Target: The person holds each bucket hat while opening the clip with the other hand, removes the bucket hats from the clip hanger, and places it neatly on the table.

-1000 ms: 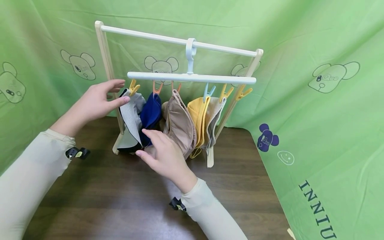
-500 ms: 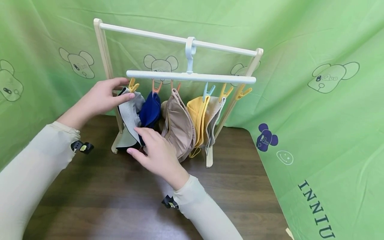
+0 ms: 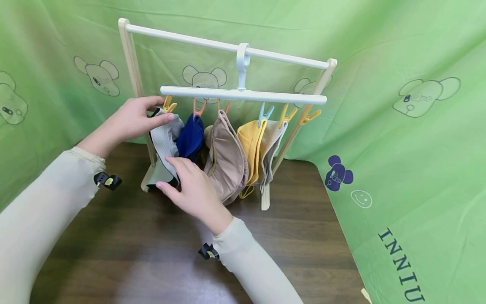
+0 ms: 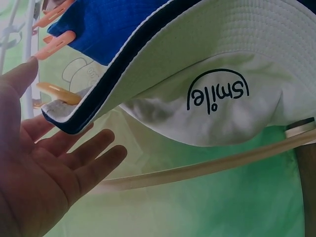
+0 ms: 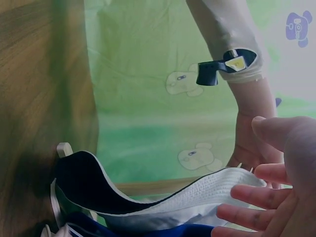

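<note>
A white bucket hat (image 3: 163,137) with a dark lining hangs from a yellow clip (image 3: 168,105) at the hanger's left end; "smile" is printed on its crown, upside down in the left wrist view. My left hand (image 3: 136,118) is at the clipped corner, thumb in front and fingers behind it in the head view. The left wrist view shows those fingers (image 4: 101,148) loosely spread, not closed on the brim. Lower down, my right hand (image 3: 195,192) is beside the hat's brim, thumb and fingers apart with nothing between them.
A white hanger (image 3: 281,97) hooks over the wooden rack's white bar (image 3: 182,37). Also clipped to it are a blue hat (image 3: 191,137), a brown hat (image 3: 228,164), a yellow hat (image 3: 248,135) and a beige-grey hat (image 3: 271,143). Green cloth (image 3: 379,42) surrounds the brown table (image 3: 303,236).
My left hand has moved slightly right, in to the clipped corner of the white hat. My right hand has shifted left, from in front of the blue hat toward the white hat's brim.
</note>
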Demonstrator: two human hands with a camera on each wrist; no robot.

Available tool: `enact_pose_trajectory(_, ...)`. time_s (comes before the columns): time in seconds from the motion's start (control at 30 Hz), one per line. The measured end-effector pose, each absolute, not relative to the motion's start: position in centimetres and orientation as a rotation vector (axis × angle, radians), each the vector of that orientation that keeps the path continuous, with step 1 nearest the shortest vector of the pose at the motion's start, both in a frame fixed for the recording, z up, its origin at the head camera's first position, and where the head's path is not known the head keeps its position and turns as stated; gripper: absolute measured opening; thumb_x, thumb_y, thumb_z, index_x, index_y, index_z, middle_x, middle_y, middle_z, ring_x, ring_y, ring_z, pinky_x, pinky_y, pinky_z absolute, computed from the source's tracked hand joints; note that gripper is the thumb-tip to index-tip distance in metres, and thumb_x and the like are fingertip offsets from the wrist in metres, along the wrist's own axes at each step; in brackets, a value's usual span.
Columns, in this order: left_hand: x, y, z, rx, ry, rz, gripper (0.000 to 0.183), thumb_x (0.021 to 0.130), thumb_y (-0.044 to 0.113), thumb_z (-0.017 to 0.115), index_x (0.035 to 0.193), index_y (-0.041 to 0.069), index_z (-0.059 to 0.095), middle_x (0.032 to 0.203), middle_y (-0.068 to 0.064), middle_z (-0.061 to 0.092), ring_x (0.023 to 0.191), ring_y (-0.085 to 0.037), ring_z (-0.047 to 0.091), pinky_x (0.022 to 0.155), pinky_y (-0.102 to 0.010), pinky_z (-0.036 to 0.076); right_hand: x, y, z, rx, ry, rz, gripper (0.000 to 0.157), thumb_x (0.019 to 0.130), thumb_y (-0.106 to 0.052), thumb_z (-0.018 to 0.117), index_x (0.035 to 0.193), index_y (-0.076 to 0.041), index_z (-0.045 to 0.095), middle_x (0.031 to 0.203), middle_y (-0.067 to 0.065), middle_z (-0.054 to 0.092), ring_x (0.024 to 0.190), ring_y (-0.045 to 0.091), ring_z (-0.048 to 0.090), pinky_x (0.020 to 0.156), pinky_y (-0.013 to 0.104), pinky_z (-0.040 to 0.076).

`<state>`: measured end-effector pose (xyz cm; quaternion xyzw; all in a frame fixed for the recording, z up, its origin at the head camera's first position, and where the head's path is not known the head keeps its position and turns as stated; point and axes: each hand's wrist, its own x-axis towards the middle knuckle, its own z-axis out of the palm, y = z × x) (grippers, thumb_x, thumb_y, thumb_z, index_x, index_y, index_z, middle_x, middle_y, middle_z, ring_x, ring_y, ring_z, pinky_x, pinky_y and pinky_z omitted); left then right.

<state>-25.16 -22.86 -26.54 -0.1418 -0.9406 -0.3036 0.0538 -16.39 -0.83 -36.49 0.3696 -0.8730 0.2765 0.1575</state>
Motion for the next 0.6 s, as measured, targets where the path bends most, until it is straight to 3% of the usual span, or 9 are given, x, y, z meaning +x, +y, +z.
enact_pose_trajectory(0.6,-26.3,-22.6,-27.2,-0.451,-2.783,-0.967,0.052,0.099,0.053,0.061,0.13,0.011,0.065,0.128,-0.016,0.067,0.122,-0.035,0.059,0.091,-0.052,0.047,-17.1,-2.2,-36.8,0.967,-2.581,0.838,0.061,0.098,-0.049,0.066,0.149,-0.019,0.052,0.143,-0.002,0.058,0.132,0.013,0.055,0.109,0.031,0.046)
